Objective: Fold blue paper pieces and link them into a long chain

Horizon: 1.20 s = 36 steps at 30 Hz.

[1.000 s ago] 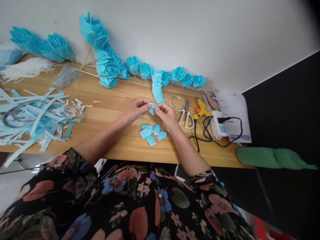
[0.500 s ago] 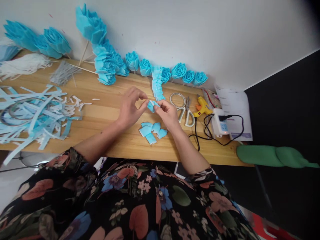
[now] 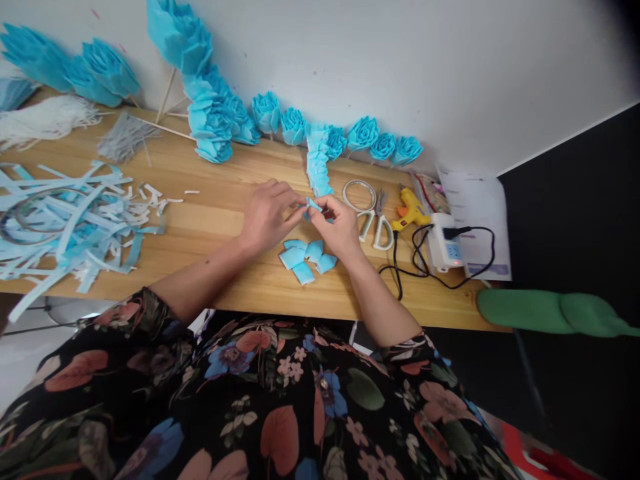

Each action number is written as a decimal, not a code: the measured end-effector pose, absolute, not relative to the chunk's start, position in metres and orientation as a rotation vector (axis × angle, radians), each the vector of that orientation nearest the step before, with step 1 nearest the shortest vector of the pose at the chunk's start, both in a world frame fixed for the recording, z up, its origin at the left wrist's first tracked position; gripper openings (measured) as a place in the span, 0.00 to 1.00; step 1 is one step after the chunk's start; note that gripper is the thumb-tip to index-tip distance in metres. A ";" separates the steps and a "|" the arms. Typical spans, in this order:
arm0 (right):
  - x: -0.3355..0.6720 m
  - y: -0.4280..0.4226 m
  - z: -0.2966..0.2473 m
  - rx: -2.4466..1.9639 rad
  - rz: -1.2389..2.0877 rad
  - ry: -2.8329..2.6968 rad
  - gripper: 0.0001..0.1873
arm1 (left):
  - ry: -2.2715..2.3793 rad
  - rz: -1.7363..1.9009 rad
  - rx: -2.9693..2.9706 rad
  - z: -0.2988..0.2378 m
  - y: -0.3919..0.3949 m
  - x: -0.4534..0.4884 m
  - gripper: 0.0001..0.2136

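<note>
A small light-blue petal [image 3: 313,206], of crepe paper or thin foam, is held above the wooden table between my hands. My right hand [image 3: 338,228] pinches it between thumb and fingers. From the other side, the thumb and fingertips of my left hand [image 3: 270,217] close on its left edge. My fingers cover much of the petal. Just below lie several loose blue petals [image 3: 303,273] in a small cluster. Beyond my right hand, a row of stacked pale-blue petals [image 3: 317,163] runs toward the wall.
Scissors [image 3: 383,233], a tape roll [image 3: 359,195], a yellow glue gun [image 3: 411,210] and a power strip [image 3: 446,243] with a looping cord are on the right. Cut strips [image 3: 65,233] heap at the left. Blue paper flowers [image 3: 267,112] line the wall. A green object [image 3: 530,310] lies at the right edge.
My left fingers have moved in to the petal, which now looks narrower and more covered. The view has shifted slightly.
</note>
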State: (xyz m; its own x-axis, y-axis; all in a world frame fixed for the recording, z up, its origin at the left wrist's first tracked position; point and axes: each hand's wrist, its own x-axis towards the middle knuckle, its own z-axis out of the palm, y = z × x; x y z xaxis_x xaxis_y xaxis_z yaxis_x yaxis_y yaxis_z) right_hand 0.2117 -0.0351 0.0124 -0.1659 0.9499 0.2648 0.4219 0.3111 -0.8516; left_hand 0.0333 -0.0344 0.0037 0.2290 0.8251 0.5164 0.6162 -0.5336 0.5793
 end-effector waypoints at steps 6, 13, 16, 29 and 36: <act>0.211 -0.035 0.008 -1.219 0.649 -1.832 0.05 | 1.350 1.132 2.249 0.005 -0.036 0.033 0.09; 0.210 -0.036 0.008 -1.224 0.620 -1.846 0.06 | 1.339 1.135 2.258 0.005 -0.036 0.034 0.10; 0.210 -0.036 0.008 -1.206 0.626 -1.842 0.06 | 1.360 1.135 2.337 0.004 -0.036 0.034 0.10; 0.216 -0.029 0.009 -1.222 0.917 -1.675 0.09 | 1.490 1.412 1.995 0.023 -0.021 0.008 0.09; 0.217 -0.027 0.009 -1.129 1.120 -1.542 0.14 | 2.022 1.195 2.013 0.046 -0.052 -0.106 0.13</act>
